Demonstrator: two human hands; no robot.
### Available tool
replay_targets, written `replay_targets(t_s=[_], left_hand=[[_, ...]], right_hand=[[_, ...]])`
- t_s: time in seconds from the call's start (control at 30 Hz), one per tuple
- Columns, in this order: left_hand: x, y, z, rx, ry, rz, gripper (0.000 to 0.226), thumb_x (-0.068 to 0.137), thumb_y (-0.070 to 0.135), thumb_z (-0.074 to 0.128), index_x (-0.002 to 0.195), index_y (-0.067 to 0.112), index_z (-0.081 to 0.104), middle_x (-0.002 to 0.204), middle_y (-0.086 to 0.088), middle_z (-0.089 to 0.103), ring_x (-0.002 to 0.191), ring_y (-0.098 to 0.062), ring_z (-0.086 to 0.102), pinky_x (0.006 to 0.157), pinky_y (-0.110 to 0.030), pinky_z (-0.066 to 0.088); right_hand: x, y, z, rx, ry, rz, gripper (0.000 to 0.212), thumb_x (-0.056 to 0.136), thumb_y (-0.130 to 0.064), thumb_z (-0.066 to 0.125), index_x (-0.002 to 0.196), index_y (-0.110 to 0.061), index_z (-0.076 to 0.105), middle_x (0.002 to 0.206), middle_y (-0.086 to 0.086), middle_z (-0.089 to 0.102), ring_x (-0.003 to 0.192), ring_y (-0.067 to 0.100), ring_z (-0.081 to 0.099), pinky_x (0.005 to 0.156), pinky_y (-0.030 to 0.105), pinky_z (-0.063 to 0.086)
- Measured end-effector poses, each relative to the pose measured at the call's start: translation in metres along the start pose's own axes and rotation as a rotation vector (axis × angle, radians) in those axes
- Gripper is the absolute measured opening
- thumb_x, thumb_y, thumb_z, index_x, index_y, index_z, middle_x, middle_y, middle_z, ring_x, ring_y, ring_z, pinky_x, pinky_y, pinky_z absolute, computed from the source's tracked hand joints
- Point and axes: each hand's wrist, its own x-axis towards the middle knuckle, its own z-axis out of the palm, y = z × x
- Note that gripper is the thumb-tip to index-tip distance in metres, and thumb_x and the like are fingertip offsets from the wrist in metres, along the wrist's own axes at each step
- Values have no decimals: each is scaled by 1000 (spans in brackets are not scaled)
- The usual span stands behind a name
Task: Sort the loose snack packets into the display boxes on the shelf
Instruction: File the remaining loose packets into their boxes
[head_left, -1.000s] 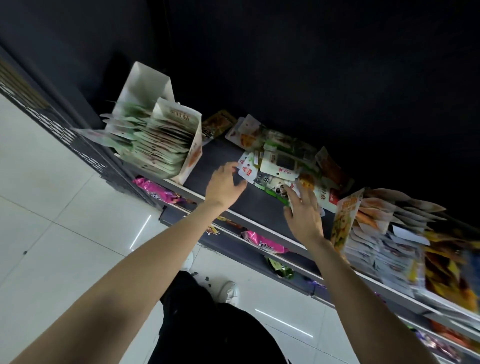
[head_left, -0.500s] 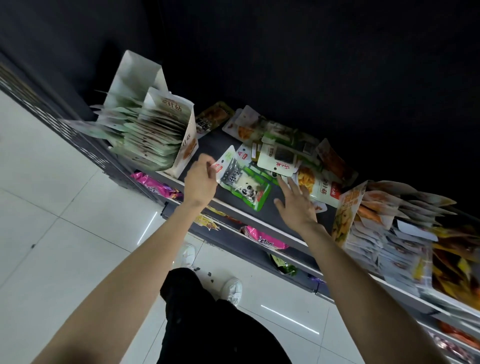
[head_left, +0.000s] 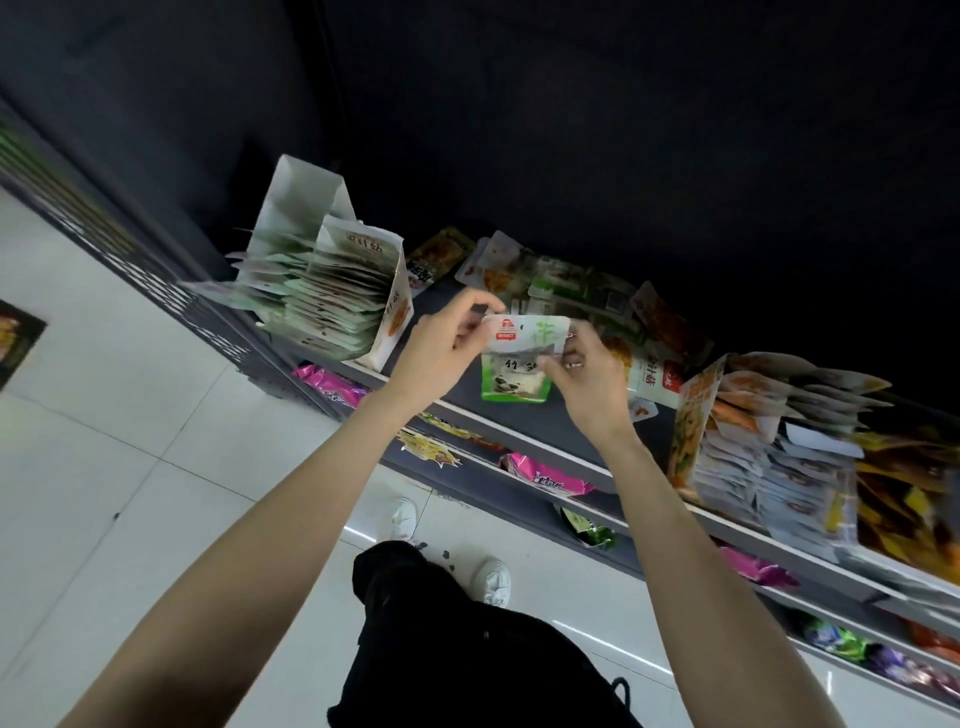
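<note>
Behind both hands (head_left: 519, 353), half-hidden green packet (head_left: 514, 384)

The held packet (head_left: 519, 364) is white and green with a red logo. At 9 o'clock of it, pale green packets (head_left: 317, 306) fill a white display box (head_left: 392, 306).

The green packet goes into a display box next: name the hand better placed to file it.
Left, likely: the left hand pinches the green packet on the side nearer the display box of greenish packets.

White shoes (head_left: 492, 581) on tiled floor (head_left: 130, 415) (glossy).
</note>
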Motion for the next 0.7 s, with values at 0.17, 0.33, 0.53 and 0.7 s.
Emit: replay_targets(t_s=[0.17, 0.33, 0.53, 0.7], left_hand=[[-16, 15, -5, -152, -138, -155, 57, 85, 32, 66, 133, 34, 34, 128, 10, 52, 119, -3, 49, 99, -20, 39], [-23, 18, -7, -100, -416, -270, 38, 81, 29, 72, 114, 31, 53, 111, 16, 61, 108, -8, 58, 100, -31, 43], [-15, 26, -15, -61, -424, -197, 33, 79, 26, 74, 110, 24, 62, 107, 10, 67, 104, -7, 60, 98, -40, 45], [-7, 26, -37, 64, -480, -99, 31, 78, 26, 76, 103, 35, 61, 104, 17, 67, 103, -3, 61, 94, -36, 48]], right_hand=[[-25, -9, -23, 213, 71, 80, 19, 91, -11, 61, 110, -11, 62, 98, -4, 69, 83, 11, 67, 69, 32, 56], [-42, -13, -38, 714, 181, 297, 19, 90, -3, 60, 107, -12, 60, 100, -1, 66, 82, 4, 65, 57, 14, 49], [-52, -10, -51, 749, 279, 365, 47, 83, -3, 69, 119, -17, 42, 105, 3, 67, 89, 17, 68, 60, 23, 55], [-56, -8, -55, 555, 130, 338, 43, 81, -9, 73, 118, -11, 51, 110, 8, 66, 94, 22, 68, 68, 30, 58]])
